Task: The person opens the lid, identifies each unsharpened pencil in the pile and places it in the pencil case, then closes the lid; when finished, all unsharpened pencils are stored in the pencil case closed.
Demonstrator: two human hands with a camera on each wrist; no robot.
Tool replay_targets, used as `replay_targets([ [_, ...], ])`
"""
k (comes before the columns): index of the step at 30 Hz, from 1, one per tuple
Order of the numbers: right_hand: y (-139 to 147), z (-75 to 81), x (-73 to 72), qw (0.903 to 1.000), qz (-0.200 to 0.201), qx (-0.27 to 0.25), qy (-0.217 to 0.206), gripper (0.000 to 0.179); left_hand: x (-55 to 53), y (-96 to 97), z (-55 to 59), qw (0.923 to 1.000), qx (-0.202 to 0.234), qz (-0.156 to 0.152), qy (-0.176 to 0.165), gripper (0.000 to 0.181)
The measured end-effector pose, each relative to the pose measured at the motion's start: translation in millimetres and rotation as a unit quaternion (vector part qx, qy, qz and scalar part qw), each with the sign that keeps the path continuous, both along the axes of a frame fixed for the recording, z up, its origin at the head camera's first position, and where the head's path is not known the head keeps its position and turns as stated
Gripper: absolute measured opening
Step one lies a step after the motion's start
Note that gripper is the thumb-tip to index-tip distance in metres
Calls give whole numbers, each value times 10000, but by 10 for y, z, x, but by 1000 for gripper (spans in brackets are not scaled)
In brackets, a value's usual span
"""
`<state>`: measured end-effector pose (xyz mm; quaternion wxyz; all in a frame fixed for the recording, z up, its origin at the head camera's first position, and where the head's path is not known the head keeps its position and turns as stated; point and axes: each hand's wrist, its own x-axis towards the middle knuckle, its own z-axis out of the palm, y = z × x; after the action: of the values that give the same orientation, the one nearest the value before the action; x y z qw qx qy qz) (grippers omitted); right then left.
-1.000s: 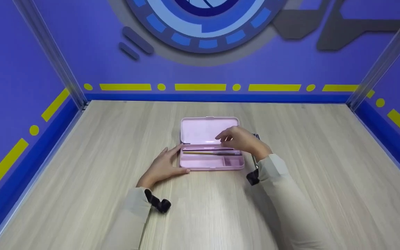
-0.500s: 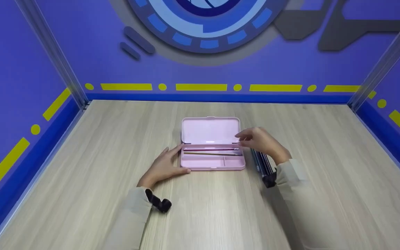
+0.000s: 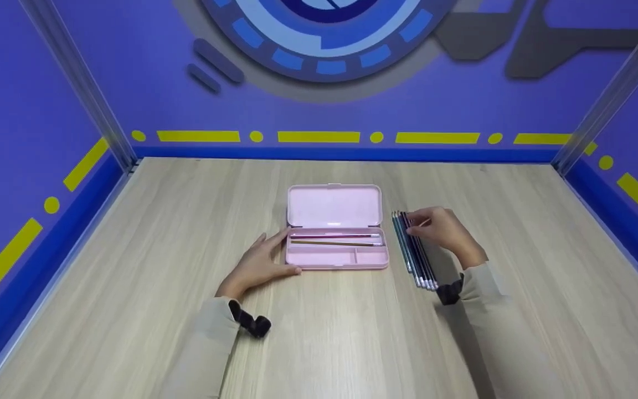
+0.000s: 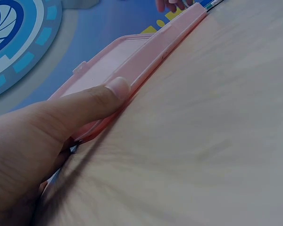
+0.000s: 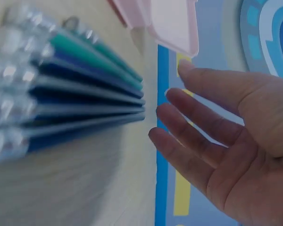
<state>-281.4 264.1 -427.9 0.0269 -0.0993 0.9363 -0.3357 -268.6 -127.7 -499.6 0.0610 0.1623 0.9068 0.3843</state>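
A pink pencil case lies with its lid folded back. Two slim pencils rest in its rear compartment, a dark pink pencil and a gold pencil. My left hand holds the case's left end, the thumb pressing on the front wall and the other fingers reaching round toward the back corner. To the right, a row of several pencils in teal and dark blue lies side by side. My right hand hovers at their far ends, fingers apart with nothing between them.
Everything is on a light wood-grain table. Blue panels with yellow markings stand along the back and both sides. The front of the case has a long and a short compartment.
My right hand has moved right, from above the pencil case to the row of pencils, uncovering the two pencils inside. My left hand has stayed at the case.
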Motion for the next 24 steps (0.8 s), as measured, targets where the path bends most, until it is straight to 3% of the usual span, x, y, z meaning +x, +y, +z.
replay_targets([
  [11,227,-80,42,9968,-230,141,-749,42,6,-4,11,10000,-4,-12,-50,102],
  [18,272,-99,54,9914,-204,-119,-1284,48,1,6,12,10000,-25,0,62,100],
  [24,284,-133,62,9894,-335,-64,-1414,46,-5,6,7,10000,-29,-15,33,101],
])
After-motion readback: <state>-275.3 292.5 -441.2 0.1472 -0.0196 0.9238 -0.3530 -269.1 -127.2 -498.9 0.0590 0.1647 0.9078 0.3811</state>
